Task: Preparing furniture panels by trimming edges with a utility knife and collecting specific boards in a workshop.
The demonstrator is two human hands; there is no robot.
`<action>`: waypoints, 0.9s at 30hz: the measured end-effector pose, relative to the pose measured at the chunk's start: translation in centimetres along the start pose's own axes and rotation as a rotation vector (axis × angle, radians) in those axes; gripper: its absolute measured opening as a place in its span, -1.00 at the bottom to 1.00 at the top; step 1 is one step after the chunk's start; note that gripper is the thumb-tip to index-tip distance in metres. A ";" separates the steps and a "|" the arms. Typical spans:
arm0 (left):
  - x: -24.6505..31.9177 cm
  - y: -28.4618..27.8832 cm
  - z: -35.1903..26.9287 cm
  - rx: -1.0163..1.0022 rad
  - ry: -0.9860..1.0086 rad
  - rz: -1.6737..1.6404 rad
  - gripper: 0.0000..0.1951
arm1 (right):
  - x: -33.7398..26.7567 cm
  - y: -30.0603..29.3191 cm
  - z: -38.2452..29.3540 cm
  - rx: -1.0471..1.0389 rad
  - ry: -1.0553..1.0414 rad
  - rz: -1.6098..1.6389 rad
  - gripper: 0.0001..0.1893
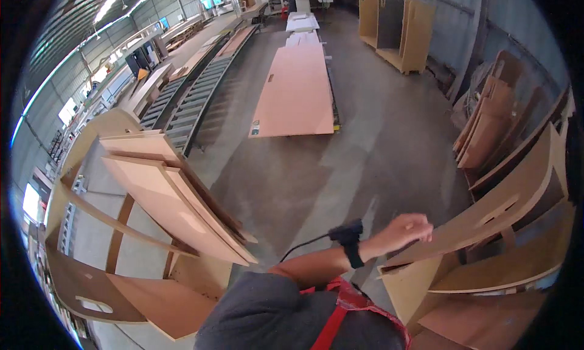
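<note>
My left hand (410, 227) reaches across to the right, its fingers curled in with no object seen in them. It appears just in front of the edge of a wooden board (483, 222) with a slot cut in it; whether they touch I cannot tell. A black strap with a small black device (347, 233) and a cable sits around the left wrist. My right hand is out of view. The board lies over a wooden cart (406, 286) on the right. On the left, several leaning wood panels (159, 195) rest in another wooden cart (182, 300).
A large pale panel (296, 94) lies flat on a low support ahead. Roller conveyors (200, 94) run along the left. An open wooden cabinet or cart (394, 30) stands at the far right. Brown boards (488, 122) lean by the right wall. Concrete floor (292, 181) lies between them.
</note>
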State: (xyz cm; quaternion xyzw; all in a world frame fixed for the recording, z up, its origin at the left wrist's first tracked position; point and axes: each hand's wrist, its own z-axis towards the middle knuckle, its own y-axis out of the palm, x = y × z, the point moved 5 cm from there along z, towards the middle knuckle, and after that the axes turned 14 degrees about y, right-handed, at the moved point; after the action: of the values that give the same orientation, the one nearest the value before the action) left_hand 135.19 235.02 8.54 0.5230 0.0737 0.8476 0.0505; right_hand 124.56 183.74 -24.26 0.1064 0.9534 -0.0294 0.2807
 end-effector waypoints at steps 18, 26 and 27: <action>31.6 -6.9 -13.7 -0.042 1.073 -0.215 -0.42 | 1.6 35.1 8.8 -0.449 -0.703 -1.567 -0.75; 29.3 -11.2 -10.7 -0.219 0.732 -0.397 -0.60 | 6.1 35.1 14.0 -0.601 -0.684 -1.314 -0.72; 28.5 -12.0 -9.9 -0.222 0.727 -0.420 -0.62 | 5.6 35.6 13.8 -0.610 -0.748 -1.291 -0.72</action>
State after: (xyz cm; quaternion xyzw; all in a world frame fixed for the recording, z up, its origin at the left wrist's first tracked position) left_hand 113.68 250.79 27.12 0.1553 0.0998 0.9508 0.2488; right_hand 135.08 217.88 -38.76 -0.5636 0.6359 0.0420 0.5256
